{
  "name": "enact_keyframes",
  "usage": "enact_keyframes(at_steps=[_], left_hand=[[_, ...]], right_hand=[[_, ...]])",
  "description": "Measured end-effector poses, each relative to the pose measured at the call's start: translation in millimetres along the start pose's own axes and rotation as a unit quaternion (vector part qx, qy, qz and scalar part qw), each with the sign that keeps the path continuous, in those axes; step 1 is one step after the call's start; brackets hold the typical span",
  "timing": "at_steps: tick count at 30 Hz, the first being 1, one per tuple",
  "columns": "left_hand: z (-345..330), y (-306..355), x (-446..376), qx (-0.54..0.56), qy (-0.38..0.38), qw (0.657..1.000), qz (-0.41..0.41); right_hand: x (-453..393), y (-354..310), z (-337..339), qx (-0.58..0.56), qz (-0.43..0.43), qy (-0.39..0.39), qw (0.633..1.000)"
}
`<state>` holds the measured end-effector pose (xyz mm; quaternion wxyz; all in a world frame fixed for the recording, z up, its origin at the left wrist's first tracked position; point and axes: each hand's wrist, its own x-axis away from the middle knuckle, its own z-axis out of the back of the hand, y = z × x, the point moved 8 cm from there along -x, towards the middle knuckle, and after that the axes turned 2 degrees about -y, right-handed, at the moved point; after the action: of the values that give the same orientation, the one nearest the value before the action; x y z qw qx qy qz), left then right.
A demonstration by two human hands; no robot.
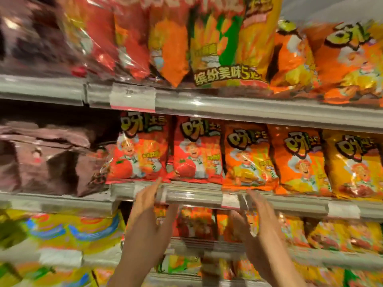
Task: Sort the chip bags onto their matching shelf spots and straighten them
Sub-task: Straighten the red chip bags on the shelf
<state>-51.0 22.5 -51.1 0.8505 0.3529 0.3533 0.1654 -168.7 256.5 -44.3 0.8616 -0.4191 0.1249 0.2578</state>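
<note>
Just above both open hands (pixel 145 201), 2 red chip bags (pixel 138 150).

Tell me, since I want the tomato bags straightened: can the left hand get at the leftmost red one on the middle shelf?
Probably yes. The left hand is raised, fingers straight, fingertips at the shelf edge just below the leftmost red bag, with nothing between them.

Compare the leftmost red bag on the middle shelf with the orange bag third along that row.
The red bag shows a big tomato; the orange bag shows none. The red bag sits above the left hand, the orange bag above the right hand. Both stand upright with the same cartoon chef and logo.
</note>
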Motion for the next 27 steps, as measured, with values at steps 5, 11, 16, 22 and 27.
enact_keyframes(at_steps=[5, 11, 16, 22, 27], left_hand=[[46, -31, -55, -0.048, 0.049, 0.997, -0.023], [76, -62, -112, -0.111, 0.024, 0.993, -0.029], [78, -74, -154, -0.016, -0.052, 0.998, 0.001], [76, -78, -183, 0.082, -0.140, 0.987, -0.003], [75, -83, -204, 0.128, -0.171, 0.977, -0.008]], right_hand=[[-43, -60, -55, 0.025, 0.110, -0.043, 0.993], [-91, -134, -102, -0.016, 0.188, -0.090, 0.978], [-129, -166, -145, 0.049, 0.170, -0.183, 0.967], [-150, -169, -157, 0.115, 0.095, -0.234, 0.961], [-156, -173, -155, 0.094, 0.042, -0.248, 0.963]])
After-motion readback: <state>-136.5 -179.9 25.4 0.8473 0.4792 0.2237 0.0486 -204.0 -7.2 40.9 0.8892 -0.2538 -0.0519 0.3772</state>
